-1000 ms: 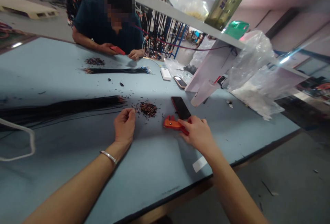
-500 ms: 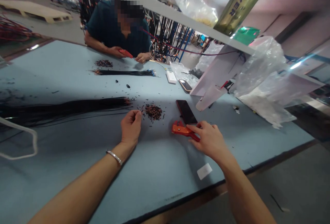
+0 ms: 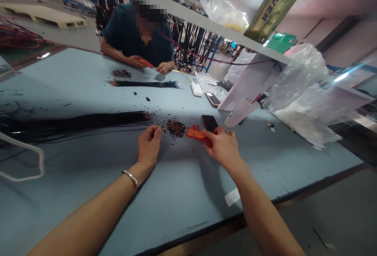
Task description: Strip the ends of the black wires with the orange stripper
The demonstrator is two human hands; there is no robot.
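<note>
My left hand [image 3: 149,144] is pinched closed just left of a pile of small dark and copper-coloured pieces [image 3: 176,128]. A thin dark wire reaches its fingertips from the left. In my right hand [image 3: 222,145] is a red and orange hand tool [image 3: 196,134], its jaws pointing left towards the pile. A long bundle of black wires [image 3: 88,122] lies on the left, its stripped ends near the pile. Partly hidden behind my right hand is a dark phone [image 3: 209,122].
Across the blue table [image 3: 176,193], a person [image 3: 141,40] holds a red tool [image 3: 146,63] behind a shorter wire bundle [image 3: 144,84]. A white label [image 3: 232,197] lies near the front edge. A shelf post [image 3: 253,79] and plastic bags [image 3: 297,79] stand at the right.
My right hand has moved left with the tool, bringing its jaws closer to the pile and covering more of the phone. My left hand has barely moved.
</note>
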